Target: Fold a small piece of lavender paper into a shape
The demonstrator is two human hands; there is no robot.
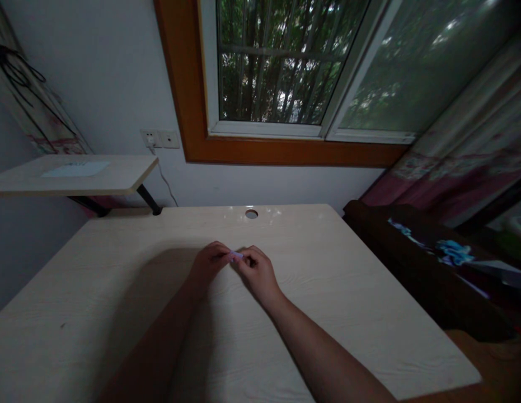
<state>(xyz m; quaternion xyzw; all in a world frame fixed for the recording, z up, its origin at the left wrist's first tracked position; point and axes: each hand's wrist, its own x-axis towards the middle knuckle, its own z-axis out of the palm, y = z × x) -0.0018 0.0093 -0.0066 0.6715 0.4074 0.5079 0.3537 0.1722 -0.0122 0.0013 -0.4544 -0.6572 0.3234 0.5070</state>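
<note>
Centre frame: left grip (210,263) and right grip (257,273) both closed in fingertip pinches on a small pale piece (236,256), just above the tabletop (117,291). Recommended: firm, even pinches; wrists low; light is dim.

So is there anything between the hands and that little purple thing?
Nothing visible. The left hand and right hand both pinch the small purple piece directly, over the wooden desk.
</note>
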